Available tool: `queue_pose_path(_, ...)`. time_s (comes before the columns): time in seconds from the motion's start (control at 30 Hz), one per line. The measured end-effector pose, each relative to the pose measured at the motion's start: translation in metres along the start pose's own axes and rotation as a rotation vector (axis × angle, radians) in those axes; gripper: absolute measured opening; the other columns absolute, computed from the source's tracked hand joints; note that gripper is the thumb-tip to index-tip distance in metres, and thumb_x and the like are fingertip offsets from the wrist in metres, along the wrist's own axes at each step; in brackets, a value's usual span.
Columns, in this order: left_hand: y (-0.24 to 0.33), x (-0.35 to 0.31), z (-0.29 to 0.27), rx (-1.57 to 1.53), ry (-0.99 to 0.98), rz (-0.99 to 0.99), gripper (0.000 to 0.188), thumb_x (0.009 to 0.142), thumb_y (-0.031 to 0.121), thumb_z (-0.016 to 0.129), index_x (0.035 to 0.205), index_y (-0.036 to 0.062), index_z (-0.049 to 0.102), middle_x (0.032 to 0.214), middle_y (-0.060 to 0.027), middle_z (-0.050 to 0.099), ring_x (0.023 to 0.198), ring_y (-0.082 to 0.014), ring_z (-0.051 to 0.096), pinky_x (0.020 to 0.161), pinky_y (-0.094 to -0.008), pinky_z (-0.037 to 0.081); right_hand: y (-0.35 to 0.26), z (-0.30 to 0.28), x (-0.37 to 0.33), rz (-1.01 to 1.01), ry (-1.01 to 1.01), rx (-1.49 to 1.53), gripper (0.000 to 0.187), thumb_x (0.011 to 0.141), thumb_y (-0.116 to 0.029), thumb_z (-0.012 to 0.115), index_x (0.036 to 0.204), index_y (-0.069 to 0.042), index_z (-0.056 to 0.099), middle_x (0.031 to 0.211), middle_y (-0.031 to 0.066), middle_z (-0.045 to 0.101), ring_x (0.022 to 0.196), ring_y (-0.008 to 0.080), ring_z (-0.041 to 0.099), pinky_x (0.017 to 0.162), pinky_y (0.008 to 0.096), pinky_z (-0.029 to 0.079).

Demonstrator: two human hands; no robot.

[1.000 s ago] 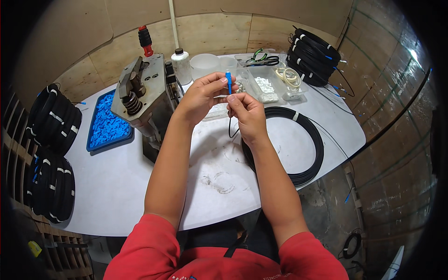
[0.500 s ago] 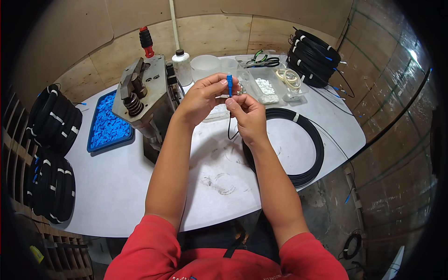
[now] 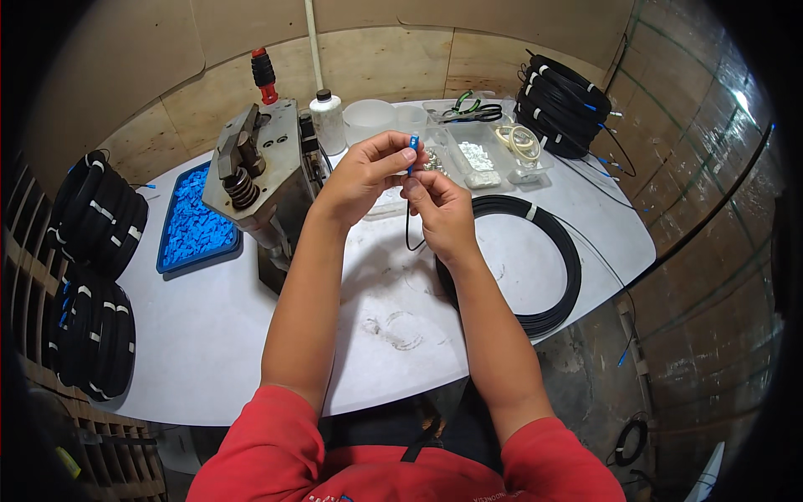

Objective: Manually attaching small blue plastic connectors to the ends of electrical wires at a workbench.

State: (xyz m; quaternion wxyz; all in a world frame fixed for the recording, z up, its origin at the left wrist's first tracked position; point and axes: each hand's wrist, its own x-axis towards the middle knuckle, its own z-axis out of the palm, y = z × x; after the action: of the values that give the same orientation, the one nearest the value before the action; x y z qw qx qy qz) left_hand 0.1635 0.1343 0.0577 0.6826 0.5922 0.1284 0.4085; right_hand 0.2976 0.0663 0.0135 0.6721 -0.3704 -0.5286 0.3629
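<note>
Above the middle of the table, my left hand (image 3: 368,171) pinches a small blue fibre-optic connector (image 3: 414,140) between thumb and fingers. Its upper end sticks out past the thumb, pointing away from me. Just below it, my right hand (image 3: 445,213) is closed on the black cable (image 3: 408,233) at the connector's lower end; the fingers hide the exact joint. From there the cable hangs in a short bend toward a black cable coil (image 3: 572,268), which lies on the table beside my right forearm.
A metal hand press (image 3: 272,180) stands left of my left forearm, next to a blue tray (image 3: 196,266) of small blue parts. Clear bins (image 3: 535,174), a bottle (image 3: 328,121) and pliers (image 3: 477,112) line the back. Stacked cable coils (image 3: 556,105) stand at the back right, others (image 3: 94,335) at left.
My left thumb has moved up over the connector, so less of its blue body shows. The connector has turned slightly. My right hand has shifted a little to the left and down.
</note>
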Motion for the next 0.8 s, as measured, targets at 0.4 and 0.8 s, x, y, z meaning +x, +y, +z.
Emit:
queue_pose_path(0.4, 0.0003, 0.0023, 0.0021, -0.061, 0.032, -0.049, 0.024, 0.093, 0.015, 0.056, 0.111, 0.0000, 0.061, 0.102, -0.0085, 0.064, 0.098, -0.0178, 0.060, 0.088, -0.0326, 0.048, -0.0006, -0.0035, -0.0004, -0.013, 0.090, -0.035, 0.011, 0.088, -0.011, 0.068, 0.088, 0.000, 0.066, 0.075, -0.0010, 0.063, 0.065, 0.0031, 0.053, 0.060, 0.0188, 0.043)
queue_pose_path(0.8, 0.0011, 0.0010, 0.0026, -0.056, -0.008, -0.029, 0.024, 0.092, 0.014, 0.057, 0.111, 0.0008, 0.061, 0.104, -0.0067, 0.064, 0.101, -0.0179, 0.060, 0.089, -0.0329, 0.049, 0.0021, -0.0030, -0.0005, -0.075, 0.093, -0.068, 0.011, 0.088, -0.011, 0.067, 0.086, 0.000, 0.065, 0.073, -0.0003, 0.064, 0.064, 0.0032, 0.054, 0.059, 0.0195, 0.043)
